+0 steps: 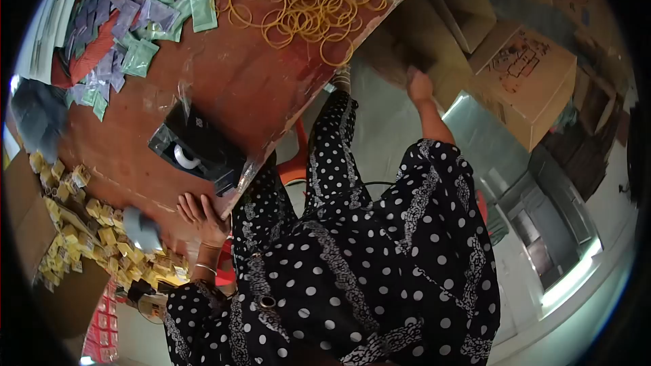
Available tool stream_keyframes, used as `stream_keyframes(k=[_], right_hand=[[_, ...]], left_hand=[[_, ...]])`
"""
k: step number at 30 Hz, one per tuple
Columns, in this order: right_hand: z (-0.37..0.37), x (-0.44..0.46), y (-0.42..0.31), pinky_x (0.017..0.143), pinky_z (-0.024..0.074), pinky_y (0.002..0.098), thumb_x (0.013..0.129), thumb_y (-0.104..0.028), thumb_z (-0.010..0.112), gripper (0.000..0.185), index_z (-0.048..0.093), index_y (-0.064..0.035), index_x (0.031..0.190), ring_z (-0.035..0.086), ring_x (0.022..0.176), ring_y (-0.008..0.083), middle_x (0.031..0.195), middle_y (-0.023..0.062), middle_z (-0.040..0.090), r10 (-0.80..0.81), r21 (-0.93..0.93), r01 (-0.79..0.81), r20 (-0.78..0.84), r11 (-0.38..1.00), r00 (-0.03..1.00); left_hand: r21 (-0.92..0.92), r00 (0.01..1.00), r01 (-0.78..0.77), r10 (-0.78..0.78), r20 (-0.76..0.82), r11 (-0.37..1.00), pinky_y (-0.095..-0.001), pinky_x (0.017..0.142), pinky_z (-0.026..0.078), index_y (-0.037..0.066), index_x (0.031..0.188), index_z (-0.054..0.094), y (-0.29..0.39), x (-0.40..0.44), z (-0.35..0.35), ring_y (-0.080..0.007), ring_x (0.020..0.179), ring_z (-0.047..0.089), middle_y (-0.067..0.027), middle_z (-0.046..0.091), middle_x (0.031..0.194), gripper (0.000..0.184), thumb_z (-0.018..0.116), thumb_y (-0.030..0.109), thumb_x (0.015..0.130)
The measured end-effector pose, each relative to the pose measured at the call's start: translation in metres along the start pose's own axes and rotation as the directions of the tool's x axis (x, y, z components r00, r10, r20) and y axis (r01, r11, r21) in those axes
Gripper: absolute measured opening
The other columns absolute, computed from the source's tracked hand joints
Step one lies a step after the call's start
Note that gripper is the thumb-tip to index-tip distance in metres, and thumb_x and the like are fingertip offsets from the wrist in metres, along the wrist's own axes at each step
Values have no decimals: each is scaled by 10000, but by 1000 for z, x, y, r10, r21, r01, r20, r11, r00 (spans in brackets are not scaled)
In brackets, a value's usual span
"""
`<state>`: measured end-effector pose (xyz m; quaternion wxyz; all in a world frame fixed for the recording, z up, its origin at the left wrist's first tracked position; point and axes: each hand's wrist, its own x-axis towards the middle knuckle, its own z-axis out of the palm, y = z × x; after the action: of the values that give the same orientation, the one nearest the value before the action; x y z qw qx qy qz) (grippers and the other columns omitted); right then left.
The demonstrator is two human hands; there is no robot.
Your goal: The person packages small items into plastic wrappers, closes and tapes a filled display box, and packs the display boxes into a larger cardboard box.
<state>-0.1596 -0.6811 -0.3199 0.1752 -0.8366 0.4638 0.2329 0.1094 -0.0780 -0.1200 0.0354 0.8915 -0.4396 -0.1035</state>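
My left hand (203,217) lies flat with its fingers apart on the red-brown table (224,74), near its edge. Just beyond the fingertips sits a black tape dispenser (203,139) with a white ring in its side. My right hand (419,85) is off the table to the right, beside an open cardboard box (444,47). Its fingers look curled together, and what they hold is too small or hidden to make out. Yellow rubber bands (312,0) lie in a loose heap at the table's far right corner.
Green and purple sachets (139,13) are piled at the far left. Many small yellow packets (112,237) and a grey object (140,229) lie at the near left. A printed cardboard box (522,74) stands right of my right hand. My legs are below the table edge.
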Motion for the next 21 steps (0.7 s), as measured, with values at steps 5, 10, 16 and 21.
stream_keyframes(k=[5, 10, 16, 21], right_hand=[[-35, -27, 4, 926, 497, 477, 985, -215, 538, 351, 584, -64, 1300, 602, 1109, 449, 1173, 267, 643, -1, 116, -1, 21, 993, 1000], [-25, -30, 7, 988, 464, 422, 1003, -198, 537, 424, 510, -8, 1381, 596, 1173, 403, 1252, 248, 633, 77, 75, -88, 134, 993, 988], [18, -21, 22, 879, 472, 417, 976, -118, 537, 205, 582, 3, 1136, 611, 935, 343, 973, 190, 645, -86, 398, 37, 106, 916, 991], [6, -21, 14, 1019, 429, 366, 984, -115, 535, 390, 538, -2, 1357, 600, 1145, 291, 1224, 198, 649, -22, 439, -76, 214, 895, 977]], left_hand=[[-85, 998, -6, 11, 57, 996, -663, 1169, 121, 31, 1497, 341, -6, -10, -5, -546, 1456, 181, -319, 232, 1571, 798, 669, 362, 849], [-104, 998, -17, 23, 54, 994, -665, 1168, 118, 34, 1508, 330, -7, -13, -9, -551, 1459, 170, -321, 222, 1576, 797, 649, 397, 874], [-90, 1000, 4, -2, 21, 996, -650, 1174, 128, 22, 1509, 350, -2, -10, -5, -540, 1464, 183, -321, 220, 1582, 754, 602, 390, 902], [-26, 1000, 20, -20, 3, 999, -636, 1175, 159, 27, 1502, 369, -2, -12, 0, -539, 1457, 212, -314, 259, 1570, 682, 548, 313, 909]])
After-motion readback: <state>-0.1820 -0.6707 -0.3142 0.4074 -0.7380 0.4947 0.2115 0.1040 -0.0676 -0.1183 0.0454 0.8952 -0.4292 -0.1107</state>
